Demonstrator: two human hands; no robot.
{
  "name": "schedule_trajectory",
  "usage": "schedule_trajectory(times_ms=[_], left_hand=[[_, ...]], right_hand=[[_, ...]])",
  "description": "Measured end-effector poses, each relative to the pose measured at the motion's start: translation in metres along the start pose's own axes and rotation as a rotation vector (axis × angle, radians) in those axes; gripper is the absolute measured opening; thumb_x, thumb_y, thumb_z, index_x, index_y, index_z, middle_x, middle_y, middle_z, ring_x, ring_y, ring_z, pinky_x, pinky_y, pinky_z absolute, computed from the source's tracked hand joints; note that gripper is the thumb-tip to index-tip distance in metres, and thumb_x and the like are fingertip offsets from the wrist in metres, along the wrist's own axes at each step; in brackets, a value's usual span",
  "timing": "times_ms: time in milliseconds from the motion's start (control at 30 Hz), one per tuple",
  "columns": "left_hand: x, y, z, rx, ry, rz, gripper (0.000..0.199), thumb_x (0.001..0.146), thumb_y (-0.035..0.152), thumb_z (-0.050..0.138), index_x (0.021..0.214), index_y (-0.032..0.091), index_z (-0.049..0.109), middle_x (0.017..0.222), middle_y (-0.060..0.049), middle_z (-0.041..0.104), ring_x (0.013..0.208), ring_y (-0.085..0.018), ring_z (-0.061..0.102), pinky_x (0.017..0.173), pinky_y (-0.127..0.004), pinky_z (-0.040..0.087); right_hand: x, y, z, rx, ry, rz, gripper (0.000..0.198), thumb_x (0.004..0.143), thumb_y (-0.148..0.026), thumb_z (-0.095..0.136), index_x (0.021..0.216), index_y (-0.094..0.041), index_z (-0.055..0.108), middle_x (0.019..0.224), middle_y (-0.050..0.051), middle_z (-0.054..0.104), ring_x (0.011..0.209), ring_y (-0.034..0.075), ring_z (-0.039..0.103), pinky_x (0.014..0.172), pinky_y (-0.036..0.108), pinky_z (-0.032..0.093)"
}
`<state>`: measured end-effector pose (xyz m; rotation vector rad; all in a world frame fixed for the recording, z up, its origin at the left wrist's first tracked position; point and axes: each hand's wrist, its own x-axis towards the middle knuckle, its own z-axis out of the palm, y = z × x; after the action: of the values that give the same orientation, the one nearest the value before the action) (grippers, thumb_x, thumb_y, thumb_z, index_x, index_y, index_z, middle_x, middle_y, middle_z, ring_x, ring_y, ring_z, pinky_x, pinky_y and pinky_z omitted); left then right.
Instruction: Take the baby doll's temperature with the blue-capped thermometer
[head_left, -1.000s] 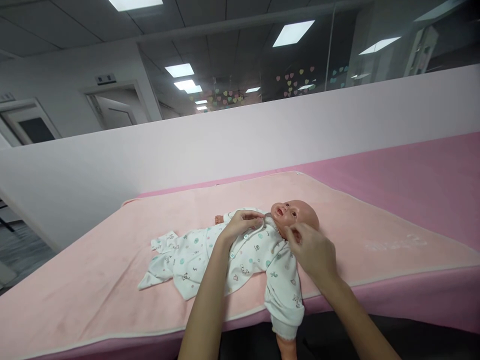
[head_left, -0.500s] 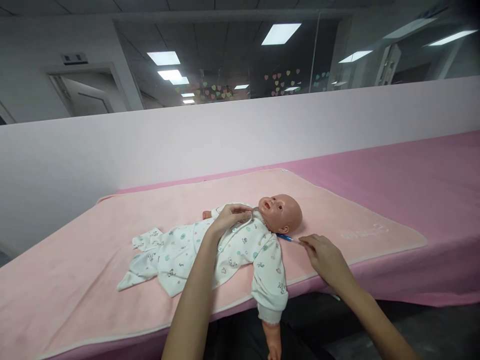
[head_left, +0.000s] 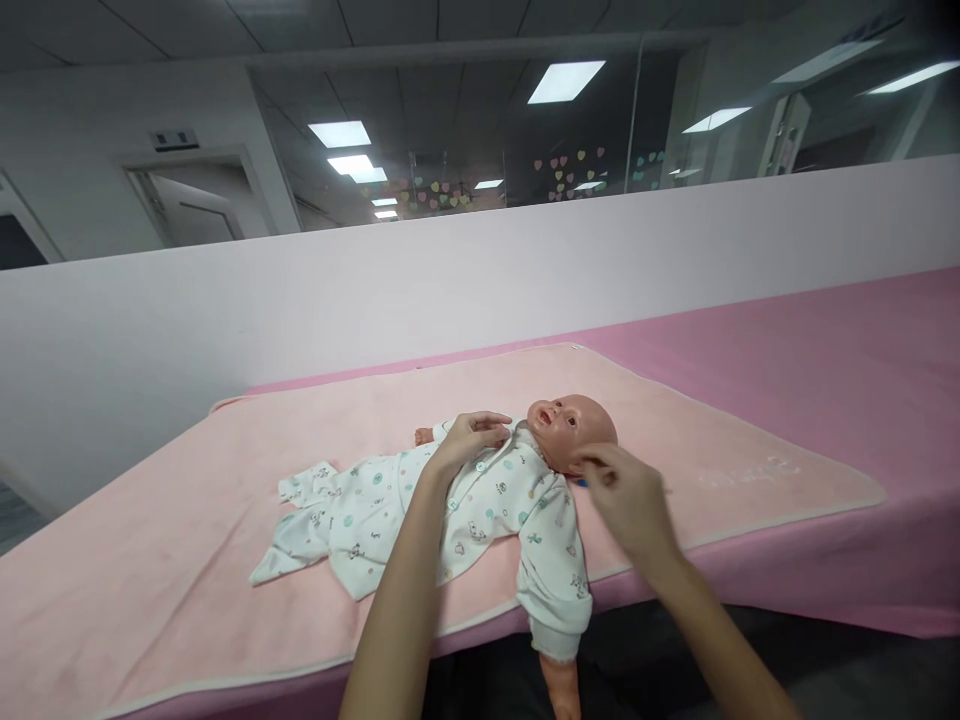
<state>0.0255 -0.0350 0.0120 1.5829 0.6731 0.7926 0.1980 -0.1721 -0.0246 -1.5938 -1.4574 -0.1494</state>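
Observation:
A bald baby doll (head_left: 564, 428) lies on its back in a white printed outfit (head_left: 491, 500), head to the right. My left hand (head_left: 474, 438) rests on its chest, thumb and fingers closed on the outfit's collar edge below the chin. Beside the doll's ear, my right hand (head_left: 628, 495) has its fingers curled together and slightly blurred. Whether anything is between them is hidden. A small blue part of a slim stick (head_left: 582, 483), perhaps a thermometer, shows between the doll's neck and my right fingers. The rest of it is covered.
Under the doll is a peach blanket (head_left: 300, 420) on a pink-covered table (head_left: 810, 370). One doll arm (head_left: 561, 685) hangs over the near edge. A white partition (head_left: 420, 290) with glass above it runs along the back.
My right hand has moved left and up, from the stick's outer end to the doll's ear, now covering most of the stick. My left hand stays at the collar. The view has shifted slightly.

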Motion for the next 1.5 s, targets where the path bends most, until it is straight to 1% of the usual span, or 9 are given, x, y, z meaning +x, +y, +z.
schedule_trajectory(times_ms=[100,167,300,400,533,700,800,1167,1500], left_hand=[[-0.001,0.000,-0.001,-0.051,0.009,0.006,0.034,0.059,0.027,0.076,0.089,0.013,0.067,0.073,-0.004,0.062,0.064,-0.009,0.055,0.067,-0.023,0.043],[0.000,-0.002,-0.002,-0.086,0.040,0.021,0.033,0.058,0.026,0.076,0.087,0.013,0.067,0.070,-0.002,0.061,0.062,-0.008,0.053,0.066,-0.023,0.042],[0.002,-0.004,-0.003,-0.113,0.135,0.041,0.033,0.056,0.025,0.076,0.084,0.012,0.067,0.070,-0.002,0.061,0.061,-0.008,0.053,0.062,-0.021,0.042],[0.003,-0.005,-0.003,-0.074,0.144,0.047,0.035,0.057,0.027,0.076,0.087,0.012,0.066,0.072,-0.003,0.063,0.063,-0.009,0.055,0.062,-0.021,0.043],[0.001,-0.005,-0.002,0.018,-0.009,0.042,0.036,0.057,0.029,0.077,0.086,0.011,0.067,0.078,-0.007,0.066,0.070,-0.013,0.059,0.066,-0.023,0.044],[0.000,-0.004,-0.004,0.064,-0.066,0.035,0.037,0.059,0.031,0.076,0.087,0.009,0.069,0.079,-0.009,0.067,0.074,-0.015,0.060,0.066,-0.024,0.045],[-0.001,-0.005,-0.006,0.074,-0.092,0.050,0.035,0.061,0.031,0.074,0.090,0.010,0.069,0.081,-0.009,0.068,0.073,-0.015,0.060,0.065,-0.023,0.045],[0.000,-0.007,-0.008,0.098,0.025,-0.006,0.036,0.057,0.033,0.077,0.085,0.011,0.069,0.066,-0.005,0.066,0.055,-0.008,0.054,0.050,-0.018,0.038],[0.000,-0.006,-0.007,0.117,0.025,-0.031,0.040,0.057,0.034,0.077,0.089,0.011,0.068,0.076,-0.008,0.066,0.059,-0.008,0.054,0.051,-0.018,0.039]], right_hand=[[0.018,-0.048,0.034,-0.027,-0.131,-0.040,0.026,0.081,-0.020,0.038,0.094,-0.019,0.061,0.093,0.006,0.065,0.083,0.019,0.059,0.068,0.028,0.043],[0.025,-0.062,0.056,-0.127,-0.170,-0.002,0.024,0.080,-0.019,0.039,0.092,-0.017,0.060,0.089,0.008,0.065,0.081,0.021,0.059,0.065,0.028,0.042],[0.024,-0.056,0.079,-0.021,-0.001,-0.001,0.022,0.077,-0.013,0.038,0.087,-0.016,0.058,0.085,0.008,0.062,0.077,0.018,0.057,0.065,0.026,0.041],[0.020,-0.046,0.081,0.216,0.208,-0.071,0.023,0.078,-0.011,0.036,0.087,-0.016,0.056,0.080,0.006,0.060,0.068,0.014,0.053,0.063,0.024,0.041],[0.018,-0.043,0.083,0.383,0.362,-0.154,0.021,0.079,-0.011,0.037,0.081,-0.018,0.057,0.069,0.001,0.054,0.058,0.012,0.047,0.057,0.024,0.040],[0.017,-0.042,0.087,0.378,0.306,-0.168,0.021,0.078,-0.010,0.039,0.083,-0.018,0.057,0.078,0.003,0.054,0.067,0.014,0.049,0.065,0.027,0.043],[0.017,-0.040,0.089,0.389,0.279,-0.132,0.020,0.078,-0.012,0.040,0.088,-0.018,0.056,0.084,0.004,0.054,0.062,0.013,0.048,0.064,0.027,0.043],[0.017,-0.040,0.089,0.407,0.280,-0.076,0.015,0.074,-0.014,0.043,0.081,-0.017,0.056,0.062,-0.004,0.045,0.046,0.009,0.038,0.055,0.025,0.039],[0.016,-0.038,0.091,0.414,0.294,-0.045,0.015,0.076,-0.018,0.043,0.082,-0.018,0.057,0.056,-0.005,0.043,0.044,0.010,0.037,0.051,0.024,0.037]])
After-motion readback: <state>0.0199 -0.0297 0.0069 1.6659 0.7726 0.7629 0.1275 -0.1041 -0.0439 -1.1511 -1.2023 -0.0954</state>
